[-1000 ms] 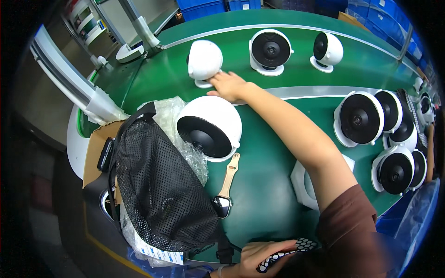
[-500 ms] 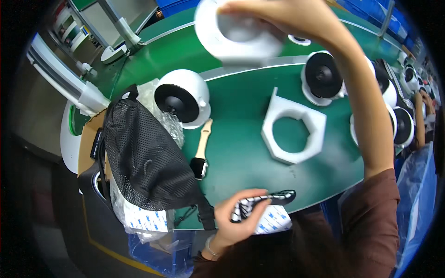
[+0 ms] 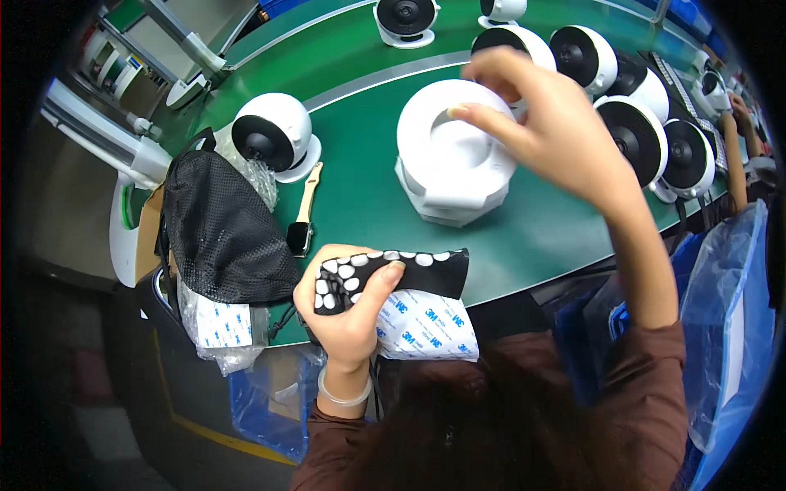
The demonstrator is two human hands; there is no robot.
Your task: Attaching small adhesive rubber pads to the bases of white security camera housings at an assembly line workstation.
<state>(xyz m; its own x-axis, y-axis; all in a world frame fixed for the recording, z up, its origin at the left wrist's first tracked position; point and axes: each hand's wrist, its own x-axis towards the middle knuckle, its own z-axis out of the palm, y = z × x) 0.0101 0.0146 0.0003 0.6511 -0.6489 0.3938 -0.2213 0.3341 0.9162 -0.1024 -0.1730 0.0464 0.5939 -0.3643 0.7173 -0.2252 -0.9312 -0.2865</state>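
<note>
In my left hand (image 3: 344, 315) is a folded black sheet with white round dots (image 3: 434, 274), pinched between thumb and fingers. White backing paper with blue print (image 3: 430, 331) hangs below the sheet, next to my thumb. A white round housing with a wide ring opening (image 3: 422, 176) sits on the white foam holder (image 3: 458, 214), which it mostly covers. Over the housing's upper right rim is my right hand (image 3: 548, 123), thumb and fingers spread apart; the fingers are slightly blurred.
At left lie a black mesh bag (image 3: 229, 229), a watch with a tan strap (image 3: 303, 221) and a white device with a black round front (image 3: 274, 135). Several similar devices (image 3: 630, 143) crowd the right side. Blue bins with clear liners (image 3: 720, 352) stand below the table edge.
My right hand has brought the white housing down from above onto the foam holder. The left hand has risen, and the dotted sheet and backing paper now show more fully.
</note>
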